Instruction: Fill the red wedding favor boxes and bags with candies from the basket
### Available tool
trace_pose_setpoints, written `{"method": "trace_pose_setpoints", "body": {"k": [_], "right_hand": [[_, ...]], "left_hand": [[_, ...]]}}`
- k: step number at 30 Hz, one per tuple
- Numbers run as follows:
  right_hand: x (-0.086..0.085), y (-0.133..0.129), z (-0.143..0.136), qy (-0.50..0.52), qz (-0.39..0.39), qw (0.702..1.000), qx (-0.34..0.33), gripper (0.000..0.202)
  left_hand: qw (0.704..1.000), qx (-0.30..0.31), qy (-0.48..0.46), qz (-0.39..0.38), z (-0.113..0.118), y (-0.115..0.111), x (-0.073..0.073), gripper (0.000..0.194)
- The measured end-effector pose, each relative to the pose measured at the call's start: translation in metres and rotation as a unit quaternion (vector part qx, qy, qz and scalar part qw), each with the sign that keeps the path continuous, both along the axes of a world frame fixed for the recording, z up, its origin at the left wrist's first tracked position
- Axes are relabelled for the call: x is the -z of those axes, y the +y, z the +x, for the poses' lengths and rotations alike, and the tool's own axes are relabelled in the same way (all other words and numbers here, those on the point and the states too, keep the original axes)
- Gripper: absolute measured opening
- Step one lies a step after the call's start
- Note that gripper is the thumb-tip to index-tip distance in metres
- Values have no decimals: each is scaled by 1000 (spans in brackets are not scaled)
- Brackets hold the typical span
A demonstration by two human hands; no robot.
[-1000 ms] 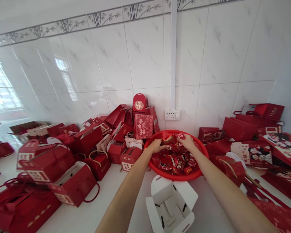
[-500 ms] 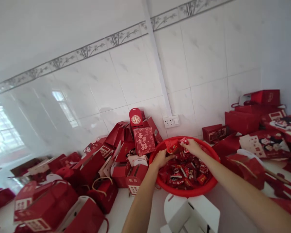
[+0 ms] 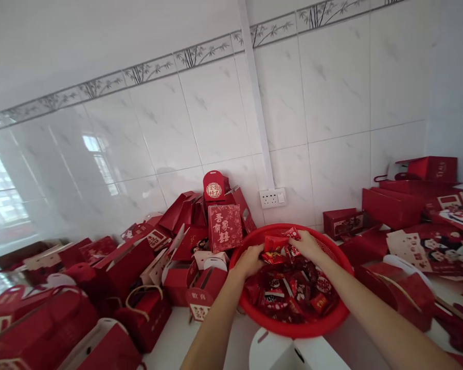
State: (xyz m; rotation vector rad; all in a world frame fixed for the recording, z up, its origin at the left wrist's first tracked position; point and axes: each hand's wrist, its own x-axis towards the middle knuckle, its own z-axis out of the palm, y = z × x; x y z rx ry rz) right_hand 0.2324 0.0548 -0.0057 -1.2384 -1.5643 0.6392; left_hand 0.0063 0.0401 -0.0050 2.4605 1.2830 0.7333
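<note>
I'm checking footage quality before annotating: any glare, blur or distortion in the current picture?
Head view: the window at the left is washed out, and a pale window-shaped reflection shines on the tiled wall; head view: wide-angle stretching toward the edges, the tile border slanting; head view: small print on the packets looks too soft to read.

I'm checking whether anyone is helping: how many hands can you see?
2: the left hand is over the left side of the red basket; the right hand is over its far side, fingers on a small packet. No other hands show.
</note>
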Motion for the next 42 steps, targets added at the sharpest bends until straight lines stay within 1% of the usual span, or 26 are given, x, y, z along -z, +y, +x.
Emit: {"method": "trace_pose_setpoints", "body": {"k": [4, 9, 15, 18, 21, 25, 27, 30, 33, 36, 38, 40, 42], "right_hand": [[2, 3, 0, 43, -19, 999, 2, 12], [-1, 0, 0, 118, -44, 992, -4, 15], [-7, -3, 0, 200, -97, 975, -19, 24], [-10, -5, 0, 224, -116, 967, -25, 23], [-13, -7, 1, 235, -128, 963, -29, 20], [-15, -7, 2, 230, -143, 962, -34, 22], [-16, -8, 3, 221, -148, 963, -47, 25], [-19, -12, 3, 197, -154, 964, -87, 34], [-22, -19, 1, 153, -151, 966, -143, 43], [-26, -27, -1, 98, -143, 962, -211, 42], [-26, -30, -2, 67, -136, 958, -243, 39], [-25, -29, -3, 48, -118, 961, -245, 33], [-23, -24, -2, 41, -86, 972, -215, 23]], "left_hand": [[1000, -6, -7, 17, 1, 2, -3, 47], [999, -37, -15, 36, 3, 3, -9, 37], [997, -68, -20, 32, 4, 3, -9, 36], [996, -83, -29, 29, 4, 3, -10, 35], [994, -98, -47, 25, 4, 4, -12, 39], [992, -107, -70, 7, 5, 2, -15, 46], [991, -108, -77, -2, 6, 1, -15, 48], [991, -108, -78, -12, 7, 0, -16, 46], [991, -109, -73, -13, 8, -2, -17, 42], [992, -109, -61, -12, 9, -3, -18, 39], [992, -111, -50, -15, 10, -4, -18, 36], [991, -124, -40, -18, 9, -4, -18, 33], [989, -145, -34, -19, 8, -4, -17, 32]]}}
